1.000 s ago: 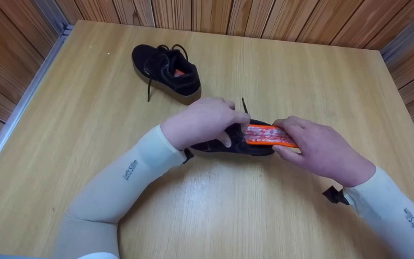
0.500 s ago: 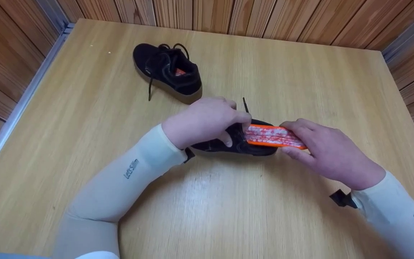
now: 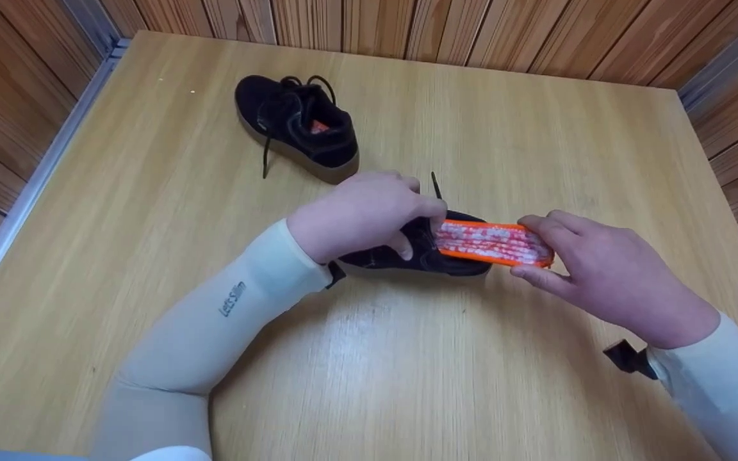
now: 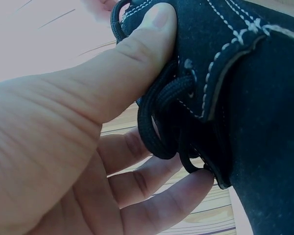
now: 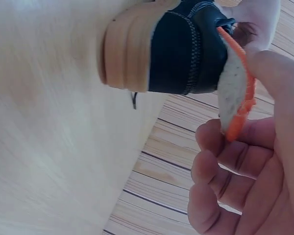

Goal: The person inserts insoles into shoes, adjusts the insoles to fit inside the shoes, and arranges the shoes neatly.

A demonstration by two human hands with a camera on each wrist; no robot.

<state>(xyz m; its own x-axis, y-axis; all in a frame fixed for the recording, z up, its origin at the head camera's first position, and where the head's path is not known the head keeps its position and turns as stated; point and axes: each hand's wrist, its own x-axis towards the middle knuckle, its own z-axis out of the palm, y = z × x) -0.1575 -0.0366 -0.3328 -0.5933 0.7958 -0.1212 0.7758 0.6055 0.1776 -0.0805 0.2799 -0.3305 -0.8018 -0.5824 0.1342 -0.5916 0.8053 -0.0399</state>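
Note:
A black suede shoe (image 3: 459, 266) with white stitching lies on the table, its toe largely hidden under my left hand (image 3: 369, 218). In the left wrist view, the thumb lies on the stitched upper (image 4: 191, 58) while other fingers reach round to the black laces (image 4: 157, 117). An orange-edged insole (image 3: 494, 242), mottled red and white on top, sticks out past the shoe's heel; its front part is inside. My right hand (image 3: 619, 275) holds the insole's heel end between thumb and fingers. The right wrist view shows its pale underside (image 5: 231, 85) tilted up above the heel.
A second black shoe (image 3: 292, 128) stands farther back on the left, laces loose, with a bit of orange-red insole (image 3: 319, 127) inside. The wooden table (image 3: 369, 384) is bounded by plank walls (image 3: 439, 32) at the back and sides.
My right hand has moved to the right, and more of the insole shows beyond the shoe's heel. My left hand and both shoes stay almost where they were.

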